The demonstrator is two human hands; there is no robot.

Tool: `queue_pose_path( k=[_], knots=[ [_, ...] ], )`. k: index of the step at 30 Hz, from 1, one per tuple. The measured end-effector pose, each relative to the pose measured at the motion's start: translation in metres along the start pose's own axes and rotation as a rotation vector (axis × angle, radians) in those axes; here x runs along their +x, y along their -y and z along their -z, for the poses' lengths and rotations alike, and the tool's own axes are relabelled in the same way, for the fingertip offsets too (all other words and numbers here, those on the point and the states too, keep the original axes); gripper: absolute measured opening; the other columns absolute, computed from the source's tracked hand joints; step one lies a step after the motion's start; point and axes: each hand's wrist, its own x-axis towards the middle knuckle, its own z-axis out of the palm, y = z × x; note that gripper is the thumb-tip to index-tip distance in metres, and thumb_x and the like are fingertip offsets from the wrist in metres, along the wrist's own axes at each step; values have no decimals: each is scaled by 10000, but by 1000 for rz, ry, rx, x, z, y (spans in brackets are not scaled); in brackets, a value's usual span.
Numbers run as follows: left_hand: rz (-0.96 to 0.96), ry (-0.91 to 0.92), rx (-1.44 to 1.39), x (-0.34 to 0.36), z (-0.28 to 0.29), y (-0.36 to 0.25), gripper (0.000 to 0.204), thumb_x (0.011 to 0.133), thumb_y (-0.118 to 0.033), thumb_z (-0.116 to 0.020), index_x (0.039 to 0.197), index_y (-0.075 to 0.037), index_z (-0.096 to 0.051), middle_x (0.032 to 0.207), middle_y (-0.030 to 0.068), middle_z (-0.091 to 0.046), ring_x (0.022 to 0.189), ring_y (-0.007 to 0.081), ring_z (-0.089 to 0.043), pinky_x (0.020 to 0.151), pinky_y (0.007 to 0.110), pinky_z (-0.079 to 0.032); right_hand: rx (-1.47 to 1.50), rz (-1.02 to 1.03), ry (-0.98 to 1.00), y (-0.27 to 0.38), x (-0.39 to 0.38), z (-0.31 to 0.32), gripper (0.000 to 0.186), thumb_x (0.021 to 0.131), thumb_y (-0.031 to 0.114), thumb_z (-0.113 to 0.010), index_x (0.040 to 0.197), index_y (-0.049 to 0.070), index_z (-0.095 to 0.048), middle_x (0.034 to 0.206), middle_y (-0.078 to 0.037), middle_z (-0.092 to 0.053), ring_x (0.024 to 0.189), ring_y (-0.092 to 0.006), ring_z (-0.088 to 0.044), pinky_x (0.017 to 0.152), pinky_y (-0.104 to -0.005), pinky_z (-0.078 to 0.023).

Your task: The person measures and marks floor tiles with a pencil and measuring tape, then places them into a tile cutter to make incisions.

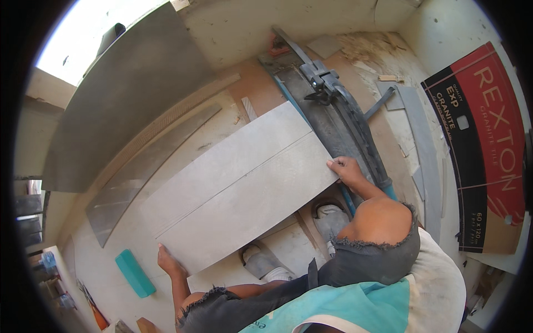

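Observation:
A long light-grey tile (222, 213) lies slantwise in front of me, with a thin dark line running along its length. At its near left corner, my left hand (170, 262) grips the short edge. My right hand (350, 172) pinches the opposite short edge, thumb on top and the other fingers partly hidden beneath. The tile's far right corner reaches the blue-edged bed of a manual tile cutter (352, 119). A teal block (135, 272) lies on the floor to the left of my left hand.
A large dark-grey slab (127, 94) leans on the wall at the far left, with a narrow grey tile piece (139, 180) before it. Grey offcuts (416, 122) lie right of the cutter. A red and black carton (477, 150) stands farther right. My shoes (327, 219) are near the tile.

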Motion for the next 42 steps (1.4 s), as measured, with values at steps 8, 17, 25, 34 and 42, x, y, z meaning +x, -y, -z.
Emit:
queue_pose_path(
  k=[8, 17, 25, 34, 42],
  knots=[
    [179, -43, -94, -54, -31, 34, 319, 980, -318, -458, 902, -19, -539, 935, 71, -571, 857, 193, -538, 815, 360, -461, 519, -37, -169, -13, 65, -1, 340, 831, 227, -720, 1029, -4, -567, 922, -74, -628, 805, -144, -592, 676, -285, -488],
    [201, -55, -122, -94, -44, 63, 406, 993, -332, -410, 1100, 45, -518, 1102, 143, -561, 982, 242, -545, 895, 372, -451, 857, 62, -381, -8, 77, -13, 539, 847, 72, -666, 1291, -50, -387, 1132, -129, -577, 967, -180, -576, 801, -281, -471],
    [245, 21, -206, -144, -41, 66, 368, 1000, -326, -391, 1043, 21, -503, 1059, 124, -559, 965, 237, -546, 889, 386, -454, 736, 111, -472, 1, 51, -27, 601, 854, 103, -668, 1335, -82, -360, 1104, -160, -607, 888, -142, -579, 728, -247, -469],
    [412, 335, -74, -176, -12, 73, 290, 992, -300, -455, 996, -17, -516, 875, 74, -593, 786, 174, -597, 701, 330, -511, 290, -448, 166, -20, -34, -45, 679, 971, 529, -381, 1309, -59, -400, 1199, -254, -562, 1031, -328, -603, 868, -417, -491],
    [554, 503, 150, -190, 5, 89, 300, 968, -327, -518, 942, -29, -547, 807, 66, -603, 719, 183, -630, 611, 288, -523, 499, -409, 164, -21, -38, -68, 633, 1007, 485, -264, 1356, -37, -349, 1229, -260, -544, 1059, -367, -589, 879, -488, -480]
  ],
)
